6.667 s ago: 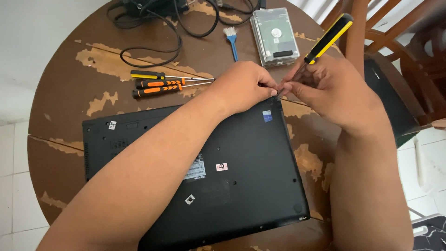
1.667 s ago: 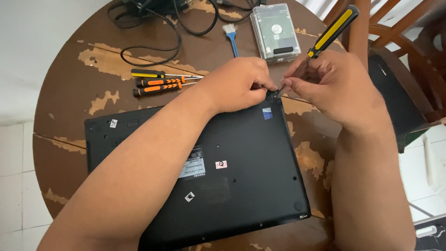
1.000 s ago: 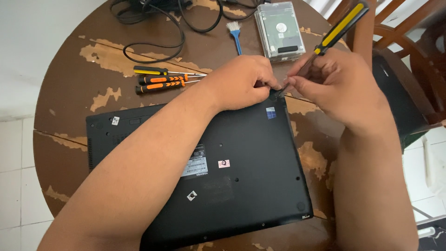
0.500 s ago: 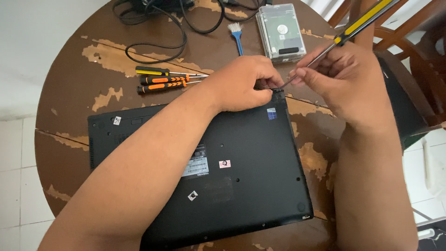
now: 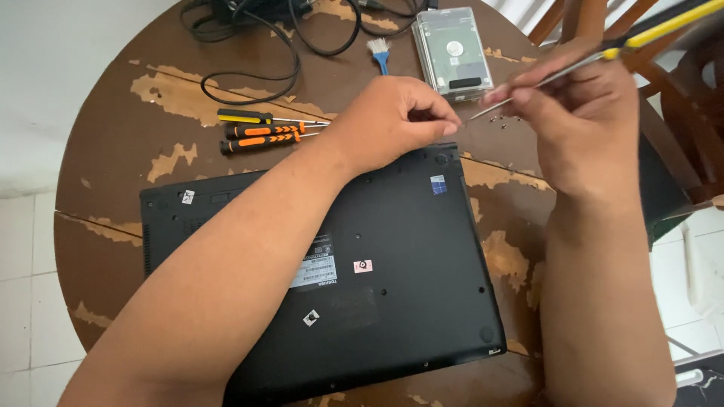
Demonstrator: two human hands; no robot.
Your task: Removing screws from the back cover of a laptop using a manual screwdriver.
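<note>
On the round brown table (image 5: 113,90), where the paint is peeling in patches, a flat black laptop (image 5: 392,279) lies face down with its smooth bottom up. The left hand (image 5: 396,120) is curled over its 1 o'clock corner, fingertips pressed together. At 2 o'clock, the right hand (image 5: 581,113) pinches a thin yellow-handled screwdriver (image 5: 603,54), tilted, its metal tip beside the left fingers.

Two bare forearms enter from the lower edge, ending in the left hand (image 5: 396,120) and the right hand (image 5: 581,120). No sleeve, glove, watch or ring shows. Both arms are broad and smooth, with short fingernails.
</note>
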